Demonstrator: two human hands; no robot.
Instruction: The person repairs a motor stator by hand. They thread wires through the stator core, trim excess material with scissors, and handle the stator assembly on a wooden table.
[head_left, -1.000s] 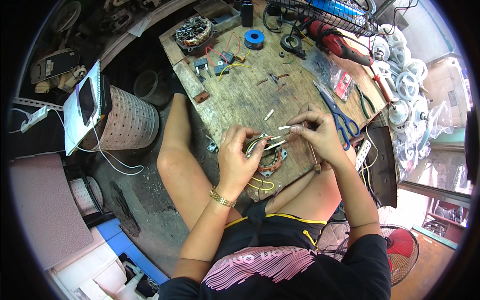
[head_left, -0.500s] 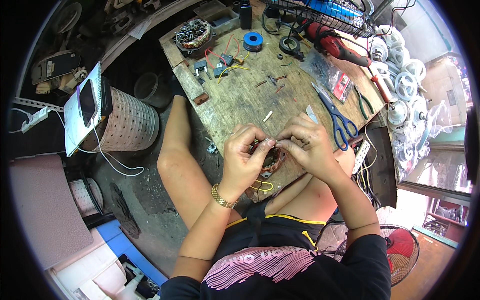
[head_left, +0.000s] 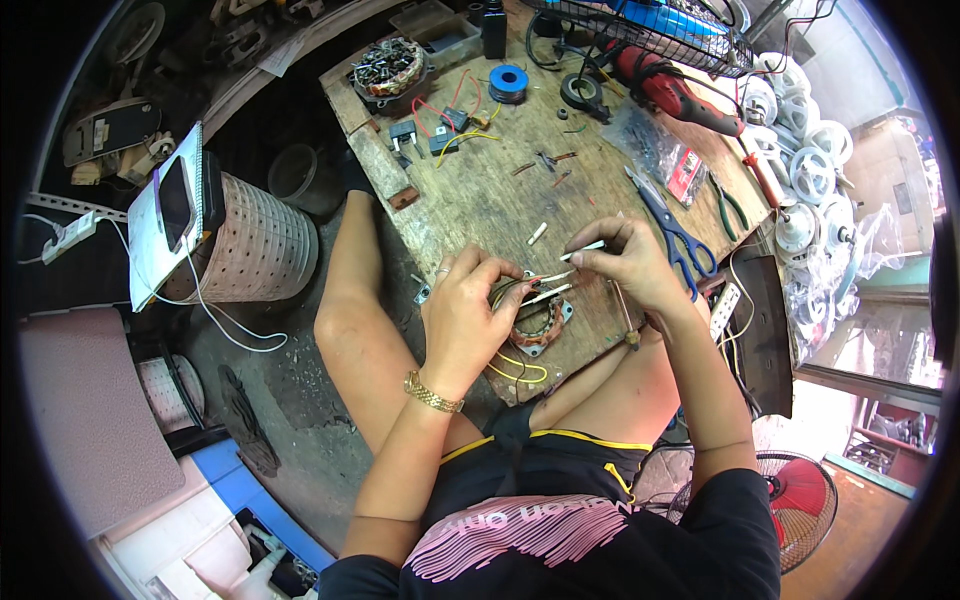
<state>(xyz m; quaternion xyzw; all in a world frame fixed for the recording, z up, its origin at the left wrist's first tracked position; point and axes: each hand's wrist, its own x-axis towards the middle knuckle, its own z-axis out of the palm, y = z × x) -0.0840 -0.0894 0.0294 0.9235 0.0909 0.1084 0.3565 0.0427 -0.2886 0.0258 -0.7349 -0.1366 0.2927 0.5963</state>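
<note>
the left hand (head_left: 470,310) pinches wires (head_left: 548,294); toward its two o'clock, the right hand (head_left: 627,262) pinches a short white tube (head_left: 589,247). the copper-wound ring (head_left: 542,341) sits at the left hand's three o'clock on the wooden bench (head_left: 465,195), scissors (head_left: 657,207) at the right hand's two, a blue spool (head_left: 508,92) farther, at eleven.

Held tube (head_left: 597,245): white | bench (head_left: 480,190): brown | scissors (head_left: 668,221) by bench's right edge: blue, grey | shirt (head_left: 520,540): black, pink stripes

I'm in a repair workshop. My scuffed wooden bench (head_left: 470,200) carries scissors (head_left: 666,212), pliers (head_left: 731,208), a red power tool (head_left: 682,102) and a wire-wound motor part (head_left: 388,68). White plastic parts (head_left: 812,172) crowd beside it.
</note>
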